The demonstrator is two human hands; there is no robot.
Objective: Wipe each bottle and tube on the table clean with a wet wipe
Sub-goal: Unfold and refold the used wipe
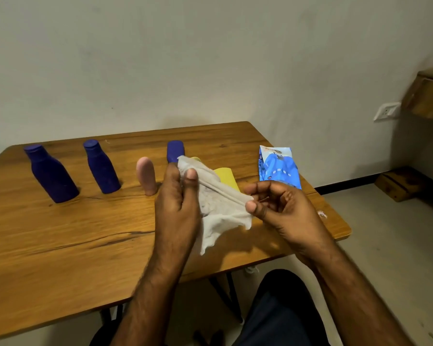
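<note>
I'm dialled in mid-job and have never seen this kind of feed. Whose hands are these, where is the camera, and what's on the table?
No machine here: a person wears one camera on the head, looking down at their own hands. The left hand and right hand pinch a wet wipe stretched between them. On the wooden table stand two blue bottles, a pink tube, another blue bottle partly hidden, a yellow item behind the wipe, and a blue wipes pack.

One head-worn wide-angle view looks forward and down from just above the near edge of the wooden table [60,245]. It faces the pale wall [210,58] behind, with both forearms close below.
</note>
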